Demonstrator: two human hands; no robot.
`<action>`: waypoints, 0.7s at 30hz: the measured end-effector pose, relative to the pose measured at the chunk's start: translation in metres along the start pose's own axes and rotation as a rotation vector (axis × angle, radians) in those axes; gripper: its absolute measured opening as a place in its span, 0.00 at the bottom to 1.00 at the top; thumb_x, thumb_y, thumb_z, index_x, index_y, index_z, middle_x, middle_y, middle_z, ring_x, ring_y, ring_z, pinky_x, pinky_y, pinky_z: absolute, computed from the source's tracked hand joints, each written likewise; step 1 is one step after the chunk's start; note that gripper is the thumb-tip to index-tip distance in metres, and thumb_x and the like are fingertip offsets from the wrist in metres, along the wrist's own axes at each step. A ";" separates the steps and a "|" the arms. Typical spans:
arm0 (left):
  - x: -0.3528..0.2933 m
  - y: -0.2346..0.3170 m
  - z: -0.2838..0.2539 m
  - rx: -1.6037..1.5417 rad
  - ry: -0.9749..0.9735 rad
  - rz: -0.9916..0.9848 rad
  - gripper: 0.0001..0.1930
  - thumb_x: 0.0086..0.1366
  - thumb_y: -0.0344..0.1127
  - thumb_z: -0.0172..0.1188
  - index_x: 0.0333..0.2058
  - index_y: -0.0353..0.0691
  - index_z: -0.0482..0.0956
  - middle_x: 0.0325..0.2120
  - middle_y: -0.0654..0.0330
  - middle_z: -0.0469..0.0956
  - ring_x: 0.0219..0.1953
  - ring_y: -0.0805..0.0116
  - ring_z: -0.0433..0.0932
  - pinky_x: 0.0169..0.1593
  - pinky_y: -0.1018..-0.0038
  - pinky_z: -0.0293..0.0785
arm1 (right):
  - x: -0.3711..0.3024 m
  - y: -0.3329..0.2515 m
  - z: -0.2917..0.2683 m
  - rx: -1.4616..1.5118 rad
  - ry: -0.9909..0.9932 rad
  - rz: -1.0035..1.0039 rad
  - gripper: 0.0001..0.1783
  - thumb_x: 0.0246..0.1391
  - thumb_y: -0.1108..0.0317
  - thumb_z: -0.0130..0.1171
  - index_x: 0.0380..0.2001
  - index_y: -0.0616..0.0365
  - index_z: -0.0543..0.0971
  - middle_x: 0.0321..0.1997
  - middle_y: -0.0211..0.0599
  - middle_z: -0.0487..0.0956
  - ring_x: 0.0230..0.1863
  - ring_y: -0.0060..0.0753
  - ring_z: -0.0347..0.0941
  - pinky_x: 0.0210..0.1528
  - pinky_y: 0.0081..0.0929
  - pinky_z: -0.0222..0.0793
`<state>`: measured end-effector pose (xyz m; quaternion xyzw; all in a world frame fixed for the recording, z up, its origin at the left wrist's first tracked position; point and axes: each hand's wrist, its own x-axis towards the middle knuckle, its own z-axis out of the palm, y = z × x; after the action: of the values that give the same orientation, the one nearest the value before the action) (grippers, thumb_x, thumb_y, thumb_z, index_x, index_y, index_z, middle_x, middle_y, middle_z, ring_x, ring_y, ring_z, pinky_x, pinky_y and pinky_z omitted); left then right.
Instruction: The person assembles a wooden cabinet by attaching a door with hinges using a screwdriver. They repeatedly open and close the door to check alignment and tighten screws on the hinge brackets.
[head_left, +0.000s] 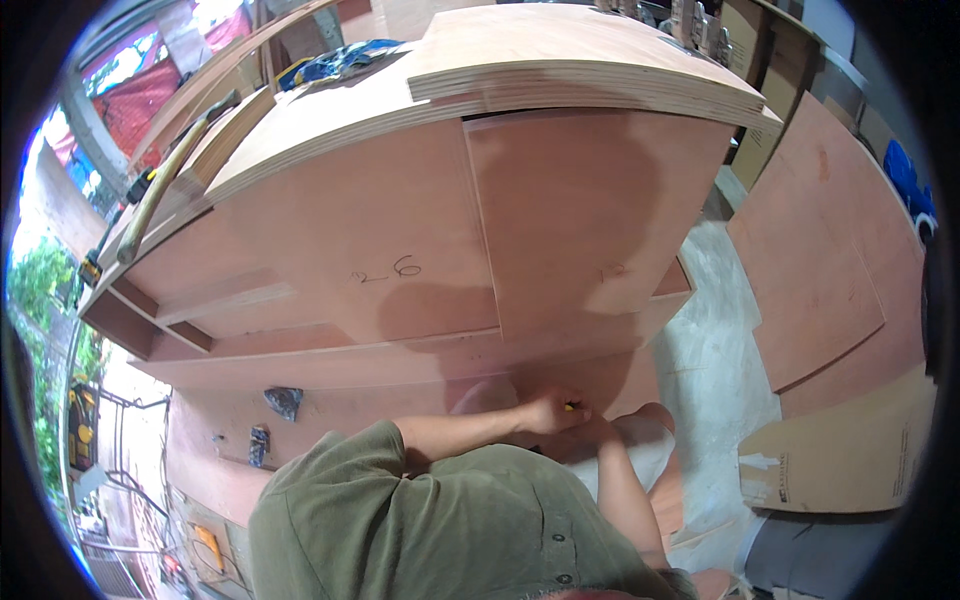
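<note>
Yellow item [570, 406], in left hand [552, 411], wooden panel [340, 230]

Olive shirt [450, 530] with dark buttons [558, 537]

The person wears a plain olive-green top, its cloth creased into folds across the front. The left sleeve [345, 468] is short and wide, with a loose hem that leaves the forearm [465, 436] bare. The buttons are small and round, set along the front opening. Pale, greyish-white legwear [642, 452] shows beyond the shirt.
</note>
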<state>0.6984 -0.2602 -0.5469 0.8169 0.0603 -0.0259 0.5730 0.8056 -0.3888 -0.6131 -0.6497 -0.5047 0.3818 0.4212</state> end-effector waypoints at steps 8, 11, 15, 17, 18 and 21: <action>0.000 -0.005 0.013 -0.120 0.059 0.117 0.09 0.62 0.35 0.60 0.38 0.40 0.82 0.34 0.58 0.82 0.38 0.67 0.78 0.45 0.69 0.73 | -0.006 0.133 0.012 -0.031 0.107 -0.020 0.22 0.48 0.73 0.57 0.49 0.57 0.75 0.49 0.38 0.79 0.51 0.33 0.73 0.55 0.29 0.67; -0.004 0.000 0.013 -0.152 0.052 0.114 0.08 0.61 0.33 0.61 0.38 0.39 0.81 0.34 0.57 0.82 0.38 0.67 0.78 0.45 0.69 0.73 | -0.004 0.151 0.012 -0.022 0.176 -0.022 0.21 0.48 0.74 0.57 0.49 0.57 0.75 0.49 0.38 0.79 0.51 0.32 0.73 0.54 0.28 0.68; -0.011 0.009 0.003 -0.072 0.079 0.085 0.08 0.58 0.31 0.62 0.38 0.41 0.81 0.36 0.57 0.80 0.40 0.65 0.78 0.47 0.69 0.73 | -0.003 0.098 0.015 0.184 0.249 0.003 0.16 0.50 0.75 0.55 0.45 0.58 0.75 0.47 0.36 0.79 0.49 0.30 0.73 0.52 0.28 0.68; -0.013 0.017 0.002 -0.048 0.085 0.035 0.08 0.58 0.31 0.62 0.37 0.41 0.81 0.38 0.57 0.79 0.42 0.64 0.78 0.47 0.68 0.73 | 0.001 0.076 0.011 0.252 0.223 -0.050 0.14 0.51 0.74 0.55 0.44 0.59 0.76 0.46 0.37 0.79 0.49 0.30 0.73 0.52 0.28 0.69; -0.013 0.008 0.004 -0.041 0.129 0.120 0.07 0.58 0.31 0.61 0.36 0.41 0.81 0.38 0.57 0.79 0.43 0.63 0.77 0.48 0.68 0.72 | 0.005 0.069 0.009 0.215 0.213 -0.102 0.14 0.52 0.74 0.55 0.43 0.59 0.76 0.46 0.38 0.79 0.49 0.30 0.74 0.52 0.28 0.69; -0.009 -0.016 0.007 0.017 0.225 0.229 0.07 0.59 0.34 0.61 0.35 0.41 0.80 0.39 0.57 0.78 0.44 0.62 0.77 0.48 0.68 0.72 | 0.009 0.038 0.002 -0.092 0.282 -0.187 0.13 0.53 0.74 0.54 0.43 0.60 0.77 0.45 0.40 0.80 0.48 0.30 0.74 0.52 0.28 0.69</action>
<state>0.6872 -0.2620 -0.5629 0.8209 0.0305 0.1307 0.5550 0.8177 -0.3852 -0.6500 -0.6655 -0.5159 0.2227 0.4914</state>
